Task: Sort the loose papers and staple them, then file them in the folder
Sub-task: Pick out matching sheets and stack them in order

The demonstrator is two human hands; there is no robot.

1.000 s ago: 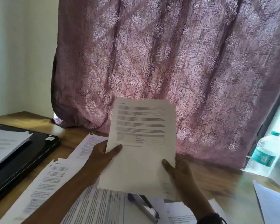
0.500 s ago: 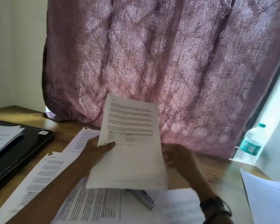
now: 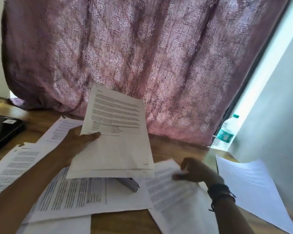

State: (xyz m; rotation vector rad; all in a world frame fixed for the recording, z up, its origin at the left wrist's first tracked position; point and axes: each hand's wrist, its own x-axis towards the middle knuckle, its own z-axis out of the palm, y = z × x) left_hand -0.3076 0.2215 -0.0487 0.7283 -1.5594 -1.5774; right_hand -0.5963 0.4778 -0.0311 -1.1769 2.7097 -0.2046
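status: mid-sort. my left hand (image 3: 79, 141) grips the paper stack (image 3: 115, 149) at its left edge, thumb across the front, fingers curled behind. the stack is held up off the desk and tilted toward me. offset bottom edges show a few sheets in it, not squared up. no staple visible in it.

right hand (image 3: 197, 171) is low over the loose sheet (image 3: 174, 196) on my right, fingertips at or on the paper. heavy motion blur, so can't tell if it's pinching the sheet or just touching it.

stapler (image 3: 129, 184) lies untouched on the desk (image 3: 174, 147), resting on the printed sheet (image 3: 78, 193) in the middle, partly hidden behind the held stack's lower edge. more loose paper: left sheets (image 3: 13, 166) and a far-right sheet (image 3: 254, 184), well apart from the rest.

black flat case (image 3: 2, 130) at the far left could be the folder or a laptop, can't tell.

my read: collecting is partway, with several sheets left on the desk. stapling not started, filing not started. next is probably adding the right-side sheet to the stack, then squaring the edges before the stapler.
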